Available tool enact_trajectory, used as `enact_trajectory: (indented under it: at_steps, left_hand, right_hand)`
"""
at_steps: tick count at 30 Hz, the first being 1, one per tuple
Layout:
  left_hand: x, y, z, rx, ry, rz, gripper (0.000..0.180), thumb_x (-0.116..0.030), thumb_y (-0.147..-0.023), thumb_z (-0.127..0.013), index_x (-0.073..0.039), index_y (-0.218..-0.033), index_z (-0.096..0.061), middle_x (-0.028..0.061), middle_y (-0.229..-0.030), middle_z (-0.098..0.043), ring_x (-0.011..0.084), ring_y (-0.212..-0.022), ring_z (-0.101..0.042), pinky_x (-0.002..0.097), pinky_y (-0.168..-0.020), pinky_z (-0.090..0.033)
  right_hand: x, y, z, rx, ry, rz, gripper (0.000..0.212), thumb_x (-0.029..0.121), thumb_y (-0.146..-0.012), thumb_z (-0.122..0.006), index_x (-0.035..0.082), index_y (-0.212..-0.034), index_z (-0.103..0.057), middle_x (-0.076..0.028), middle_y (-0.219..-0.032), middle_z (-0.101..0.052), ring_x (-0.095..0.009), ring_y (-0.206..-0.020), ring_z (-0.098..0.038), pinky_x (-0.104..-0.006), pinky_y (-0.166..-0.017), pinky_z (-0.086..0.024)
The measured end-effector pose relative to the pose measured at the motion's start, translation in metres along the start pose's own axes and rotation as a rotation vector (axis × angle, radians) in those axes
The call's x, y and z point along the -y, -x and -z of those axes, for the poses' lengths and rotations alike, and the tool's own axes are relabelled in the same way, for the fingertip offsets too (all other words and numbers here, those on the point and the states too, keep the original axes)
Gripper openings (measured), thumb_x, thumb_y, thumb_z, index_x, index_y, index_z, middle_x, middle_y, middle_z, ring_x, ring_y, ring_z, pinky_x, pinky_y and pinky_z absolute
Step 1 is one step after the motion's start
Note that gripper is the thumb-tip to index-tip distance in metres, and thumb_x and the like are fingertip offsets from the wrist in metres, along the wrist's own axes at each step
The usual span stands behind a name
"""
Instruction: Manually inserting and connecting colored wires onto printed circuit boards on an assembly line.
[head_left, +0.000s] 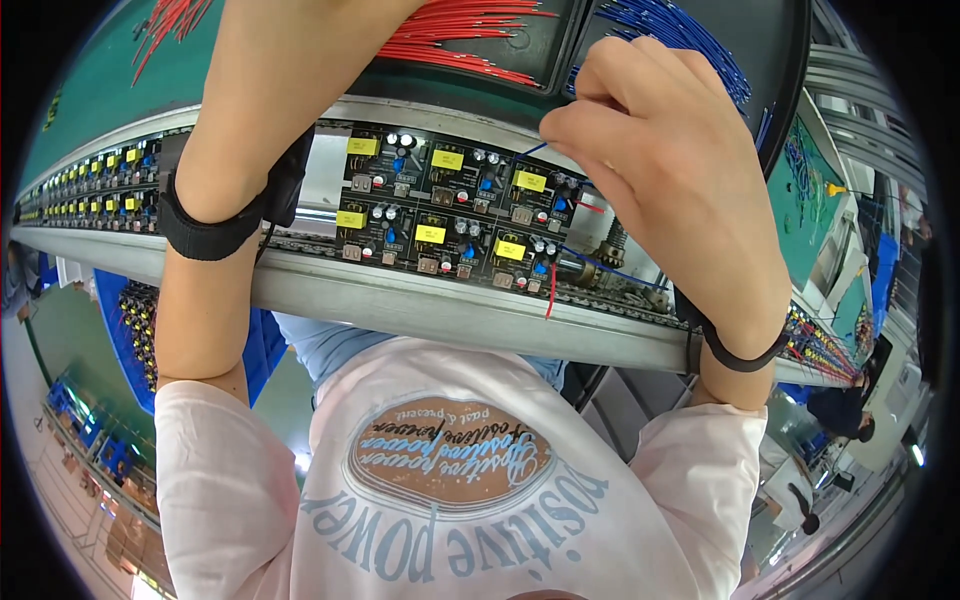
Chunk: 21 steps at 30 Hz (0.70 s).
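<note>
My right hand (665, 145) is closed in a pinch above the right end of a black circuit board panel (412, 205). A short blue wire (531, 151) sticks out from its fingertips, slanting down toward the board. Yellow blocks, blue discs and small capacitors cover the panel. At its right end, a red wire (552, 292) and a longer blue wire (625, 273) reach out from the boards. My left hand (320, 35) is stretched over the line by the red wires (465, 38); its fingers lie beyond the upper edge of the picture.
The panel rests between the metal rails of a conveyor (440, 305), with more boards (90, 185) to the left. Beyond it, black trays (565, 70) hold red wires and a bundle of blue wires (685, 35). A blue bin (112, 315) of boards stands lower left. Other people are farther right.
</note>
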<state>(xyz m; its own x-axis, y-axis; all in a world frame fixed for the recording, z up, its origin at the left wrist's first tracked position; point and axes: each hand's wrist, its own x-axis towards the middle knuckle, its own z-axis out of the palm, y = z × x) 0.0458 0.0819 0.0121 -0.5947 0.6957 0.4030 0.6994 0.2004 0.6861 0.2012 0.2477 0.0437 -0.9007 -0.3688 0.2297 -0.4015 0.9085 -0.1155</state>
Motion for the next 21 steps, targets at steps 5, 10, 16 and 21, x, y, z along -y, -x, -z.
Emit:
enact_trajectory:
  at_steps: [5,10,16,21]
  left_hand:
    - [-0.005,0.005,0.000,-0.074,0.263,0.061,0.008,0.004,-0.097,-0.066,0.006,-0.104,-0.069,0.0048,-0.089,-0.069,0.0074,-0.076,-0.062,0.0239,-0.069,-0.051]
    - [-0.031,0.006,0.005,-0.100,0.007,0.110,0.010,0.005,-0.097,-0.064,0.005,-0.106,-0.068,0.0042,-0.087,-0.065,0.0087,-0.074,-0.060,0.0249,-0.066,-0.048]
    - [-0.025,0.039,0.020,0.115,-0.198,-0.038,0.015,-0.001,-0.086,-0.076,0.000,-0.100,-0.072,0.0094,-0.090,-0.066,0.0202,-0.076,-0.065,0.0301,-0.064,-0.050]
    - [-0.038,0.055,0.021,0.280,-0.233,-0.158,0.015,0.000,-0.079,-0.080,-0.001,-0.093,-0.074,0.0084,-0.087,-0.061,0.0228,-0.074,-0.062,0.0299,-0.062,-0.047]
  right_hand:
    - [0.004,0.000,0.001,0.068,-0.030,-0.016,0.007,0.010,-0.080,-0.070,0.008,-0.086,-0.069,-0.004,-0.086,-0.053,-0.025,-0.085,-0.056,-0.0367,-0.080,-0.043]
    - [0.005,0.003,0.001,0.068,0.003,-0.014,0.008,0.009,-0.077,-0.068,0.007,-0.085,-0.066,-0.004,-0.085,-0.053,-0.024,-0.085,-0.055,-0.0364,-0.081,-0.043]
    - [0.005,0.006,0.001,0.145,0.047,-0.020,0.013,0.009,-0.072,-0.068,0.007,-0.085,-0.065,-0.005,-0.085,-0.052,-0.024,-0.086,-0.055,-0.0361,-0.080,-0.043]
    - [0.001,0.002,0.009,0.076,0.054,-0.052,0.012,0.008,-0.077,-0.070,0.005,-0.088,-0.066,-0.007,-0.085,-0.055,-0.025,-0.082,-0.058,-0.0366,-0.076,-0.046]
